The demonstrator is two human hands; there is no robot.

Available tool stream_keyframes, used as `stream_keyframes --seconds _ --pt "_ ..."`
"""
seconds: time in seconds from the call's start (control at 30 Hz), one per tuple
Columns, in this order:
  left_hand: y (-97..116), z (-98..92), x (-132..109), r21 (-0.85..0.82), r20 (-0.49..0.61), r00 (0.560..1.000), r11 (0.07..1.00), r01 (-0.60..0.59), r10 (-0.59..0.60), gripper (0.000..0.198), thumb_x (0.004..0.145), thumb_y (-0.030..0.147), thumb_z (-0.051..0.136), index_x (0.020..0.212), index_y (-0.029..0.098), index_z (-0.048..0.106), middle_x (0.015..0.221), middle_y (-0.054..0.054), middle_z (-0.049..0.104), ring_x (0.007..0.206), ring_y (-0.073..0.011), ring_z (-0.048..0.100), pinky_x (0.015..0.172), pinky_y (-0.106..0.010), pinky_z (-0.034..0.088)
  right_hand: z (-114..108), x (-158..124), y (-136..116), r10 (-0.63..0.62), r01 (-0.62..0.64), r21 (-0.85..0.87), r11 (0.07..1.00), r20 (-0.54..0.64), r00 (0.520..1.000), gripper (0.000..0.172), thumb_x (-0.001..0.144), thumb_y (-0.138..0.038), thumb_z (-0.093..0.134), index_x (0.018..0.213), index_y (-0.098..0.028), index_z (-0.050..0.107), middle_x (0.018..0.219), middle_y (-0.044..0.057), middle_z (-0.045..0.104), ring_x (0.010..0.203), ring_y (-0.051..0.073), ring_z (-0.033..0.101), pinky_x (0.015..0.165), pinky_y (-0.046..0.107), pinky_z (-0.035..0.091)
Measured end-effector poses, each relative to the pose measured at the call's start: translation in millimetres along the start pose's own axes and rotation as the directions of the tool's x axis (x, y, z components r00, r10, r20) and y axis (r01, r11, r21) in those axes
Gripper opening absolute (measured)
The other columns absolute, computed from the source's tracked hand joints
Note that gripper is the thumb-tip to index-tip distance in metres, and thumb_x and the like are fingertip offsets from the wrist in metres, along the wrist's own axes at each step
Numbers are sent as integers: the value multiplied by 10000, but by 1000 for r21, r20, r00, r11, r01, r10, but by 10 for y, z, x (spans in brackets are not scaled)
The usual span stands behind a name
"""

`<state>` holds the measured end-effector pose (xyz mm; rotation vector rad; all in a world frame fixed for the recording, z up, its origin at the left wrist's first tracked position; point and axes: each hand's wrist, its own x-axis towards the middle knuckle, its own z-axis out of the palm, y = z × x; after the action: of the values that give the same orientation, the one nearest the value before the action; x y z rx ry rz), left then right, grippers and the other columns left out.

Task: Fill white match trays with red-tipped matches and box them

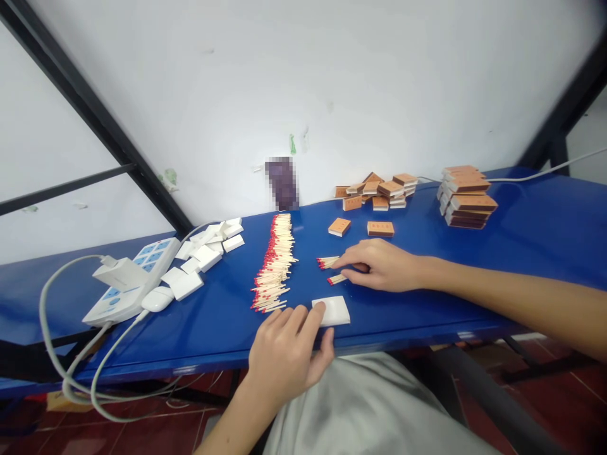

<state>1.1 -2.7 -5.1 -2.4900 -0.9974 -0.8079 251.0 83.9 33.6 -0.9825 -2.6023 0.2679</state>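
A white matchbox tray (337,311) lies near the table's front edge. My left hand (289,351) is at its left end, with the index fingertip on the tray and the thumb by its near side. Beyond the tray, my right hand (379,265) rests over a few red-tipped matches (326,262). Its index finger touches this small group, while the thumb is on a second small bunch (336,279); finger and thumb are apart. To the left runs a long row of loose matches (279,253), heads mostly facing left.
White trays (203,258) are heaped at left, beside a power strip (142,278) with a charger and cables. Orange matchboxes (391,188) are piled by the wall, two single ones (380,229) before them. A matchbox stack (467,199) stands at right on the blue table (535,253).
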Motion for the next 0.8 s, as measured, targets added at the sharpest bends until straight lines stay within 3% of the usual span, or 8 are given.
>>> stream_keyframes --seconds 0.27,0.8 --pt "9 -6 3 1 -3 1000 1000 -3 3 239 963 256 461 1153 150 560 797 -39 606 665 -223 570 621 -357 453 14 11 6 49 -49 -1 999 -2 999 341 939 -323 487 1174 -216 711 894 48 723 704 157 611 639 262 379" --pt "3 6 7 10 4 1000 1000 -1 1 237 961 261 463 1140 153 575 791 -37 601 661 -223 575 613 -361 462 28 10 10 13 -12 18 1000 -28 1000 310 932 -312 498 1107 -208 732 810 41 702 669 147 588 637 262 375"
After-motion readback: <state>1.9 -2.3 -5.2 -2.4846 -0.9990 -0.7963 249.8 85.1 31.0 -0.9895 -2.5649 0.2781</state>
